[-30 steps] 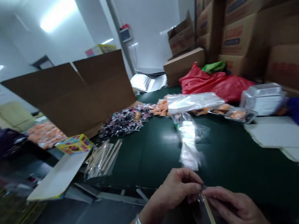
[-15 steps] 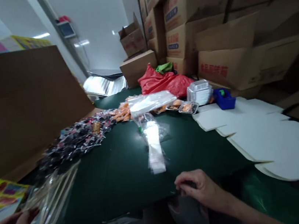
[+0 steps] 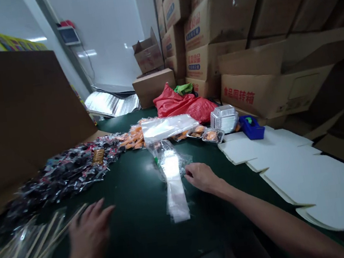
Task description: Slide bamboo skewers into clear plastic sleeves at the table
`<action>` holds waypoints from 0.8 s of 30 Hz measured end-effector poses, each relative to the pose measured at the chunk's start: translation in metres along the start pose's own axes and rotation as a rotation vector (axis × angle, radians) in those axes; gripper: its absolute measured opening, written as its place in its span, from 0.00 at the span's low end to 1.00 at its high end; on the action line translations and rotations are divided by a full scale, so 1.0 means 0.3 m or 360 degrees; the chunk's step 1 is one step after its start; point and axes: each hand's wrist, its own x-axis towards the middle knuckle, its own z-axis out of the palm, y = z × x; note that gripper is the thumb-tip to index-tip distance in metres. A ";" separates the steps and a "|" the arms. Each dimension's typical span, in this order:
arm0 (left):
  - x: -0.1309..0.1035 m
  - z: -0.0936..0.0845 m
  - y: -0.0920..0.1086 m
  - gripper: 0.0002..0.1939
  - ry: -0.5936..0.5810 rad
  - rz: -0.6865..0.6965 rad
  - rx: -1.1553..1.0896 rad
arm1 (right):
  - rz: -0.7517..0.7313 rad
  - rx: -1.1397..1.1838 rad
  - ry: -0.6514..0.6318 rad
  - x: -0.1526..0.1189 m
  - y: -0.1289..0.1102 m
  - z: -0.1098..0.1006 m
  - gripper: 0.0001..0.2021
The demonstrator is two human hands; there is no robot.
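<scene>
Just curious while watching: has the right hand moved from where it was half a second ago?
Yes. The right hand has gone forward from the table's near edge to the stack of clear bags.

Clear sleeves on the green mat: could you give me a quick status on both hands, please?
Right hand open, fingertips at the stack of clear sleeves. Left hand open, blurred, beside the wrapped sticks. Nothing between hands and sleeves.

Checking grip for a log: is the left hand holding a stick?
No, the left hand hovers open beside the bagged sticks, fingers spread.
</scene>
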 end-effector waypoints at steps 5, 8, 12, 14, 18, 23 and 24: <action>0.185 0.205 0.381 0.32 -0.0430 -0.0102 -0.0683 | -0.0199 -0.0041 -0.0022 0.079 -0.067 0.037 0.12; 0.265 0.306 0.476 0.32 -0.0440 -0.0221 -0.0846 | -0.0304 -0.0026 -0.0012 0.131 -0.094 0.087 0.13; 0.298 0.357 0.458 0.11 -0.0365 -0.0288 -0.0898 | -0.0381 0.0015 0.0010 0.176 -0.101 0.132 0.14; 0.295 0.356 0.439 0.12 -0.0317 -0.0338 -0.0938 | -0.0357 0.0026 0.0005 0.189 -0.092 0.140 0.14; 0.279 0.356 0.441 0.11 -0.0245 -0.0435 -0.1047 | -0.0230 0.0022 0.0013 0.200 -0.065 0.136 0.13; 0.272 0.377 0.455 0.09 -0.0222 -0.0496 -0.1220 | -0.0168 0.0008 -0.0018 0.186 -0.072 0.111 0.13; 0.273 0.379 0.455 0.09 -0.0226 -0.0505 -0.1245 | -0.0153 0.0006 -0.0019 0.184 -0.081 0.106 0.13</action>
